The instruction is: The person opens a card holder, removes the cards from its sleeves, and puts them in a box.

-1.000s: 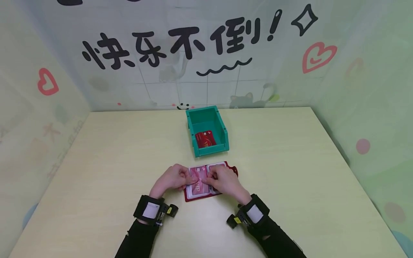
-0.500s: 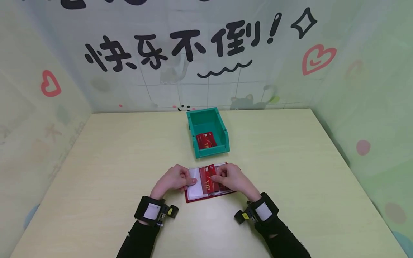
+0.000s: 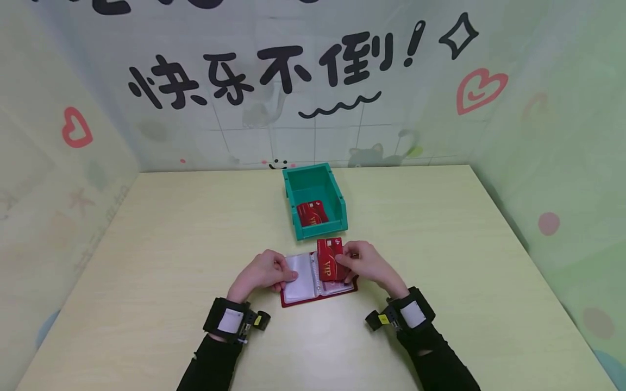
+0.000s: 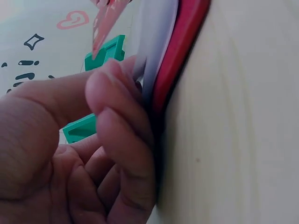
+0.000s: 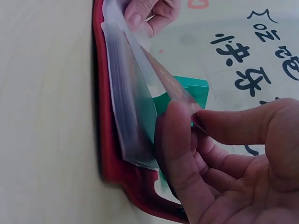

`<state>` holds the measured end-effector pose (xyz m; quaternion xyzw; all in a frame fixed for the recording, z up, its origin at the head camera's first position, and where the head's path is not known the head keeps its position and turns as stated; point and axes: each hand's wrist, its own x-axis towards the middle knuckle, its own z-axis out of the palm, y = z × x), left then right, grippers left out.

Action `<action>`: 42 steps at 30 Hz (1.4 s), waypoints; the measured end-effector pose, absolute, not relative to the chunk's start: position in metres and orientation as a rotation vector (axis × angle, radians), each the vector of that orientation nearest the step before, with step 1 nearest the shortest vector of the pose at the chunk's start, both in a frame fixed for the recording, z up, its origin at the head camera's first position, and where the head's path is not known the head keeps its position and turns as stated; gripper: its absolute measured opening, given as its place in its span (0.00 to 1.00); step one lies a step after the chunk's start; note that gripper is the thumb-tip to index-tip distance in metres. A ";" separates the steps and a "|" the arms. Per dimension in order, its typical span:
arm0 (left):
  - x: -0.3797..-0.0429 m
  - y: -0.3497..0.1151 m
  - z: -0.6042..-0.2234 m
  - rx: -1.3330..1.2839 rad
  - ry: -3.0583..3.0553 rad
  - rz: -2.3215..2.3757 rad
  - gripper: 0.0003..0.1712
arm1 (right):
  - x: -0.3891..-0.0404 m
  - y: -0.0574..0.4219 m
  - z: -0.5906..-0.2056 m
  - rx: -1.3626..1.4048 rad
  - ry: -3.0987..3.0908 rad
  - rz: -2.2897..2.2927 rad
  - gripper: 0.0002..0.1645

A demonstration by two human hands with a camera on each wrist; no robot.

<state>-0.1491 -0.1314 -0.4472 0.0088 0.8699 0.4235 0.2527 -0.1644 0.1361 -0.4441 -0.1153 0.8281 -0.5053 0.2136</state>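
A small red card holder (image 3: 313,297) lies spread on the table, its clear pages held by a ring binding. At its left side my left hand (image 3: 265,270) pinches a clear page (image 3: 299,271) between thumb and fingers; the left wrist view has the red cover (image 4: 187,42) just behind that page. Over the right-hand pages, my right hand (image 3: 373,264) grips a red VIP card (image 3: 329,260) by its right edge. In the right wrist view the card (image 5: 170,79) stands tilted away from the stack of sleeves (image 5: 124,88).
Behind the card holder stands a green bin (image 3: 323,232), with red VIP cards (image 3: 313,213) near its front wall. The pale table (image 3: 195,228) is bounded by printed backdrops at the back and both sides.
The red card has come out of the left page's clear pocket and moved right and away from me with my right hand. My left hand stays at the page.
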 end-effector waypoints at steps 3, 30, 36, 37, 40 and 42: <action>-0.149 -0.131 -0.448 0.002 2.365 1.161 0.12 | -0.167 0.134 -0.438 -0.316 2.333 -1.393 0.13; -0.149 -0.130 -0.447 -0.059 2.356 1.177 0.32 | -0.247 0.069 -0.380 -0.323 2.849 -0.970 0.22; -0.148 -0.130 -0.449 -0.041 2.362 1.184 0.31 | -0.258 0.053 -0.391 -0.323 2.887 -0.780 0.12; -0.148 -0.130 -0.450 -0.037 2.361 1.187 0.31 | -0.260 0.052 -0.393 -0.320 2.885 -0.748 0.12; -0.149 -0.131 -0.450 -0.030 2.362 1.188 0.31 | -0.265 0.047 -0.399 -0.319 2.884 -0.639 0.13; -0.150 -0.131 -0.449 -0.032 2.364 1.190 0.31 | -0.268 0.044 -0.402 -0.315 2.887 -0.583 0.15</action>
